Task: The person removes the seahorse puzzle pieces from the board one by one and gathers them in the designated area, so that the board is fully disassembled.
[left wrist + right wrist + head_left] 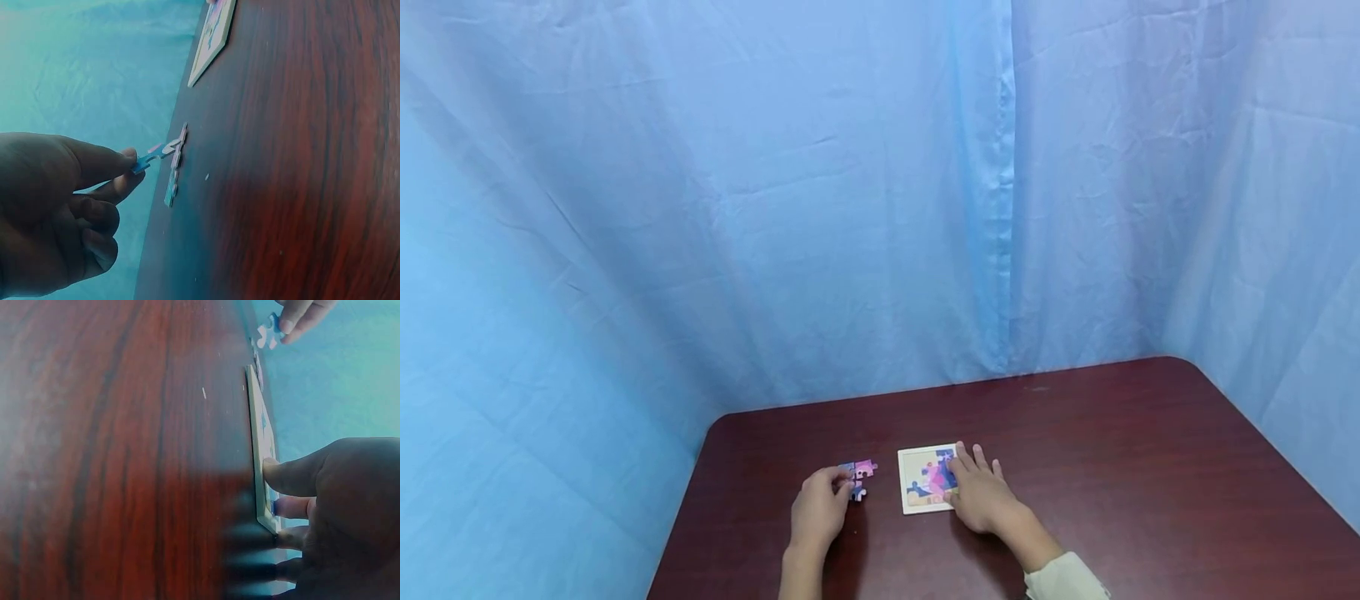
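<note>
My left hand (816,507) pinches a blue and white jigsaw piece (151,157) between thumb and forefinger, its other fingers curled in. The piece is tilted up, and its far end overlaps loose pink and blue jigsaw pieces (865,468) in the left wrist view. To their right lies a square puzzle tray (903,481) with a pale rim. Inside it, a partly assembled picture (934,479) shows pink, blue and cream. My right hand (987,498) rests over the tray's right side, fingers spread, thumb at the near rim. It hides that part of the picture.
The dark red-brown table (1120,467) has a rounded far edge. Blue curtains (850,208) hang behind it and along both sides. A tiny pale speck (207,177) lies on the wood near the loose pieces.
</note>
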Available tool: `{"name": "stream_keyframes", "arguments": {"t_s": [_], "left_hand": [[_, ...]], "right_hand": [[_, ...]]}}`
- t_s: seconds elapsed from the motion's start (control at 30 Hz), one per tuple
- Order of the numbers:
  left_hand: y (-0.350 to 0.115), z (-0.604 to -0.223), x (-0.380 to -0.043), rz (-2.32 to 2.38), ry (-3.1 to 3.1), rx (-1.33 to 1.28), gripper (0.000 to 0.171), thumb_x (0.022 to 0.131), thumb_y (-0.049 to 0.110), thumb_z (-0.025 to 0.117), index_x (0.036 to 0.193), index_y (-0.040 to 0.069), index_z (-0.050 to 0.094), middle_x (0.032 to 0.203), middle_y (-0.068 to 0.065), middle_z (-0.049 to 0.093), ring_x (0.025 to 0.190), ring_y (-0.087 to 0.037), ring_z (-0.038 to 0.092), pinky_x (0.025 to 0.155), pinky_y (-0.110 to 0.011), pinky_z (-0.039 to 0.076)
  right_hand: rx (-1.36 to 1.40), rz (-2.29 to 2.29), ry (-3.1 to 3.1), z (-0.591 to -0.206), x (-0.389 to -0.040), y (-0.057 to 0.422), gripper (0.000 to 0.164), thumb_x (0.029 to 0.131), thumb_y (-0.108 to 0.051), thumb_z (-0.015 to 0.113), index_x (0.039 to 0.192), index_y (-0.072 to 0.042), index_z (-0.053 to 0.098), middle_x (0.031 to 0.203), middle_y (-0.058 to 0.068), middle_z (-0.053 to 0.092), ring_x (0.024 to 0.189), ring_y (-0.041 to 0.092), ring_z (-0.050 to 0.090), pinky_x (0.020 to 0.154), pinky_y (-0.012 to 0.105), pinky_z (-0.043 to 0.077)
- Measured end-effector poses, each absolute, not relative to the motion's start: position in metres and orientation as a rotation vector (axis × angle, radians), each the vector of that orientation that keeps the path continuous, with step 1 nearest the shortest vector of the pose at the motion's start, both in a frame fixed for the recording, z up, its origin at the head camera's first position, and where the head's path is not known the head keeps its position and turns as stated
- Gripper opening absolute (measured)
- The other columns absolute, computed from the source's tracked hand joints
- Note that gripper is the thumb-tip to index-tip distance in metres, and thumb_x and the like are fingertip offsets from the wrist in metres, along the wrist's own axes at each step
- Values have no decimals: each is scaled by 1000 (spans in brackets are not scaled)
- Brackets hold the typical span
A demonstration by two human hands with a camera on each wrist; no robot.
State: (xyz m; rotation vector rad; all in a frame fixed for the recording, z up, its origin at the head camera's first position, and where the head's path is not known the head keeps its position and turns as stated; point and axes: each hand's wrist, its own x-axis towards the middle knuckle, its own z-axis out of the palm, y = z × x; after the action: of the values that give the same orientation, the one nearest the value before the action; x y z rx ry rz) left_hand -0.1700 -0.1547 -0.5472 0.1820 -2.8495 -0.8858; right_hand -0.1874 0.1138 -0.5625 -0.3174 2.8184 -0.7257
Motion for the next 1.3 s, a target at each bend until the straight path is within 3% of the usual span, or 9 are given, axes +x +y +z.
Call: {"name": "stream_keyframes", "arguments": {"t_s": [0.37, 0.6, 1.3], "left_hand": [[-159, -555, -173, -733, -2882, 295, 7, 92, 17, 81, 99, 16, 82, 85, 2, 76, 73, -14, 70, 67, -44, 54], [-157, -558, -176, -693, -2876, 306, 8, 90, 17, 82, 98, 16, 83, 95, -3, 81, 82, -23, 77, 71, -50, 58], [-154, -557, -175, -725, -2861, 376, 12, 92, 21, 82, 100, 13, 82, 83, 2, 73, 73, -15, 68, 69, -47, 55]], "right_hand": [[-300, -746, 2817, -566, -188, 115, 52, 102, -21, 67, 148, -3, 53, 173, 25, 27, 162, 51, 18, 125, 75, 13], [-298, -742, 2817, -568, -188, 115, 53, 102, -23, 67, 150, -3, 52, 173, 25, 27, 162, 51, 17, 125, 75, 13], [-309, -737, 2813, -567, -187, 115, 54, 103, -24, 66, 150, -3, 52, 173, 25, 26, 161, 51, 17, 125, 75, 13]]}}
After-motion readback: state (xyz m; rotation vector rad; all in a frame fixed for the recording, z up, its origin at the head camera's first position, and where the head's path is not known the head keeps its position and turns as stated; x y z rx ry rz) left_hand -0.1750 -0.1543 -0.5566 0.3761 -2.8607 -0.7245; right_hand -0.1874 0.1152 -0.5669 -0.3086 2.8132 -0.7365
